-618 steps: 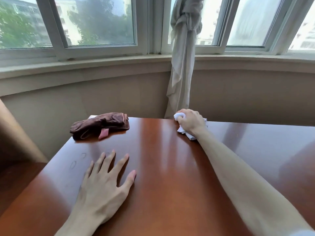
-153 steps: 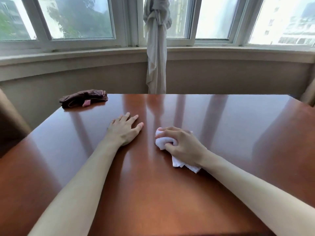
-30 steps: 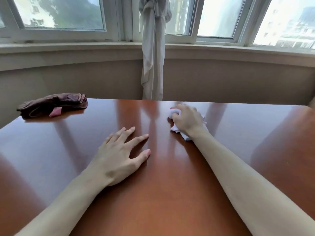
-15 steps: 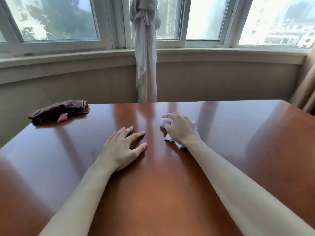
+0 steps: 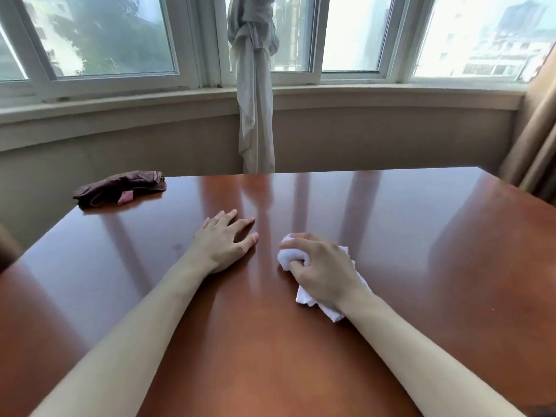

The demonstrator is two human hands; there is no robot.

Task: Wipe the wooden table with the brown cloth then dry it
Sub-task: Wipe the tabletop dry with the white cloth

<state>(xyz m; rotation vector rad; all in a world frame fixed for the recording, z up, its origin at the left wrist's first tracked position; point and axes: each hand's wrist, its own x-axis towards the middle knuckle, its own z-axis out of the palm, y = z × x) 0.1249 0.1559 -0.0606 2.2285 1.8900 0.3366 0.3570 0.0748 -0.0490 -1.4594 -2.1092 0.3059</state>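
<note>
The glossy wooden table [image 5: 421,242] fills the lower view. A crumpled brown cloth [image 5: 120,188] with a pink tag lies at its far left corner, with neither hand near it. My right hand [image 5: 322,269] grips a bunched white cloth [image 5: 290,255] and presses it on the table near the middle; part of the cloth sticks out under my wrist. Flat on the wood just left of it rests my left hand [image 5: 224,240], fingers straight and spread.
Behind the table's far edge a knotted pale curtain [image 5: 254,85] hangs before a curved window sill [image 5: 391,96]. A tan drape [image 5: 538,136] hangs at the right. Something dark shows off the left edge.
My right hand has pulled the white cloth back toward me across the table, from near the far edge to the middle. The left hand stays flat in about the same spot.
</note>
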